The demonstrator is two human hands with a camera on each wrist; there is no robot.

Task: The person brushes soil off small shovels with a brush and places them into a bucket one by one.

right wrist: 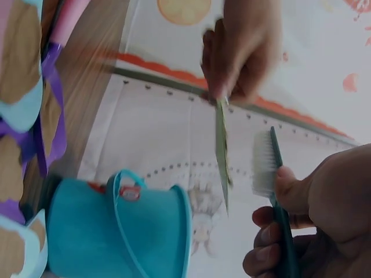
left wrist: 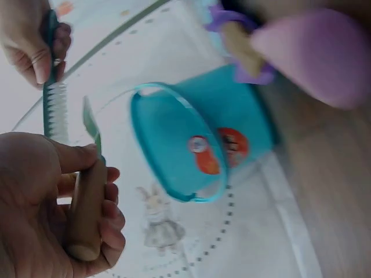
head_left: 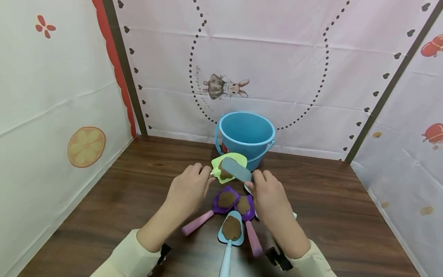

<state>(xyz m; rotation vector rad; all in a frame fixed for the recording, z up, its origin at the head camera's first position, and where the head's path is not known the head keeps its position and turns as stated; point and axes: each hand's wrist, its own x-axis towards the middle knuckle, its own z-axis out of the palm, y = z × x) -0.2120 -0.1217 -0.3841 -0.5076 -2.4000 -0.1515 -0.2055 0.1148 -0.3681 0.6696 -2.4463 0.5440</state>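
Observation:
My left hand (head_left: 188,186) grips the wooden handle (left wrist: 88,208) of a small green toy shovel (head_left: 238,157), raised above the table. A brown patch lies on its blade. My right hand (head_left: 271,196) holds a dark green brush (head_left: 237,169) with white bristles (right wrist: 264,165). From the head view the brush overlaps the shovel blade; the right wrist view shows its bristles facing the blade, apparently with a gap. Below lie a purple shovel (head_left: 234,189) with a pink handle, a second purple shovel (head_left: 248,216) and a light blue shovel (head_left: 226,259), all with brown patches.
A blue bucket (head_left: 247,148) with a handle stands behind the shovels, near the back wall cloth (head_left: 277,69). Printed cloths also line the left and right sides of the brown wooden table (head_left: 332,207). Part of another light blue item is hidden by my right hand.

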